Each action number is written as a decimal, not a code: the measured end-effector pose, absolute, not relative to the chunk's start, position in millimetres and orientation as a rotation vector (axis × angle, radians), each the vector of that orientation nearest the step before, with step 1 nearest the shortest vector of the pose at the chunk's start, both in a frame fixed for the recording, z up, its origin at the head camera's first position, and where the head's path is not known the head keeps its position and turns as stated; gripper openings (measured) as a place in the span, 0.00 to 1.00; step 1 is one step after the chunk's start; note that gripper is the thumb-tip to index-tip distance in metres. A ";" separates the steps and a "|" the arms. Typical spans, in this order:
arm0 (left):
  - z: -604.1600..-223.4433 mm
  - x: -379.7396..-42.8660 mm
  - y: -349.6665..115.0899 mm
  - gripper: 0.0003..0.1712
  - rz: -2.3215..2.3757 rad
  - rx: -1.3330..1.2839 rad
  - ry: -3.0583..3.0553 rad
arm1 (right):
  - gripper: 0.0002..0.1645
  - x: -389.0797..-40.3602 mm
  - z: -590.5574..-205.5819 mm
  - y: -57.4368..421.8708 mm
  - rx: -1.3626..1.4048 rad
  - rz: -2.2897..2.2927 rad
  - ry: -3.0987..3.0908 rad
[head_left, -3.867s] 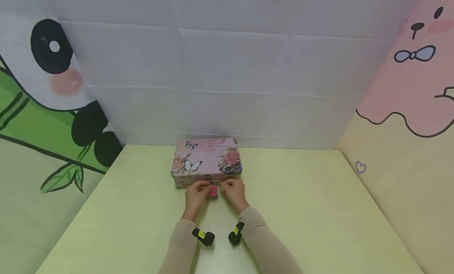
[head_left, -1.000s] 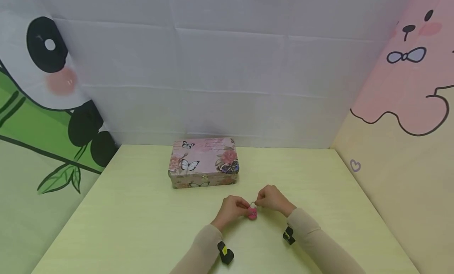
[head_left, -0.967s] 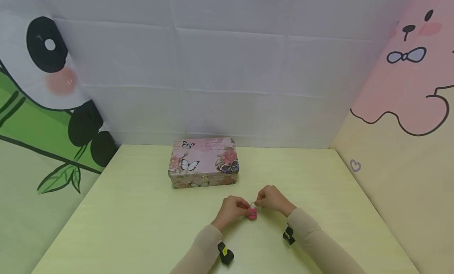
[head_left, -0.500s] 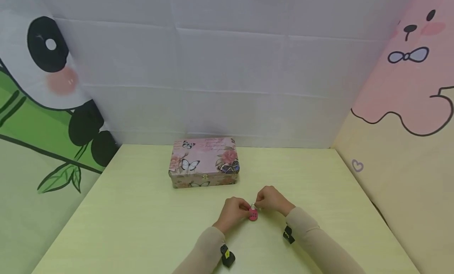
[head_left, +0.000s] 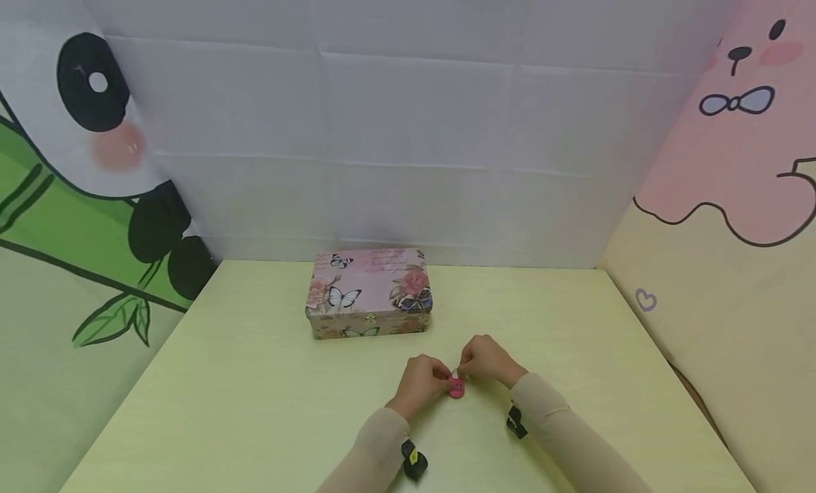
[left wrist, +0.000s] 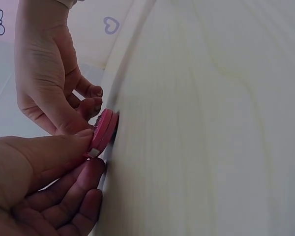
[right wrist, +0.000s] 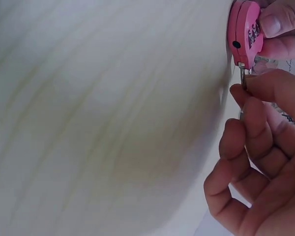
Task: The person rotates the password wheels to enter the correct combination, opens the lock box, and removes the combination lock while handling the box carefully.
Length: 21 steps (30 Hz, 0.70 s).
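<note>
A pink combination padlock (head_left: 456, 387) is held between both hands, close over the table, right of and in front of the box. My left hand (head_left: 421, 384) pinches its pink body between thumb and fingers. My right hand (head_left: 487, 358) pinches the metal shackle (right wrist: 243, 76), as the right wrist view shows, with the other fingers curled loosely. Number dials face up on the padlock in that view; their digits are too small to read. Behind stands a lidded pink box (head_left: 370, 284) with butterflies and flowers, its lid down and a small metal clasp (head_left: 371, 318) on the front.
The pale yellow table (head_left: 255, 394) runs back to a white cloth wall (head_left: 408, 125). Side panels carry a panda print (head_left: 95, 82) at left and a pink bear print (head_left: 720, 153) at right. Black wrist cameras (head_left: 414, 461) sit on the sleeves.
Earlier both hands held the padlock at the box's clasp. The padlock has come off the box and moved right and nearer. Over the last second the hands have barely shifted, the shackle showing slightly shorter.
</note>
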<state>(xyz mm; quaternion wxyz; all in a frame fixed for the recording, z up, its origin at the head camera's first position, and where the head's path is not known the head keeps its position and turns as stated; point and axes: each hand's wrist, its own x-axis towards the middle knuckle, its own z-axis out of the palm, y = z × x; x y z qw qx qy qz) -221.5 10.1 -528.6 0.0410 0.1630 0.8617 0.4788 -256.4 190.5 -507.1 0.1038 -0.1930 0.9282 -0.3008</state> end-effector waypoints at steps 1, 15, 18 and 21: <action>-528.3 -221.3 10.6 0.06 1.463 0.492 2.643 | 0.11 -256.5 -507.0 190.5 -0.575 -0.884 2.738; -528.3 -218.7 11.3 0.06 1.439 0.498 2.686 | 0.11 -256.5 -508.6 187.9 -0.541 -0.878 2.758; -527.5 -218.1 11.0 0.07 1.435 0.498 2.693 | 0.11 -255.4 -508.7 186.7 -0.562 -0.862 2.782; -527.5 -217.2 10.7 0.09 1.421 0.489 2.707 | 0.11 -254.8 -509.6 185.9 -0.586 -0.854 2.806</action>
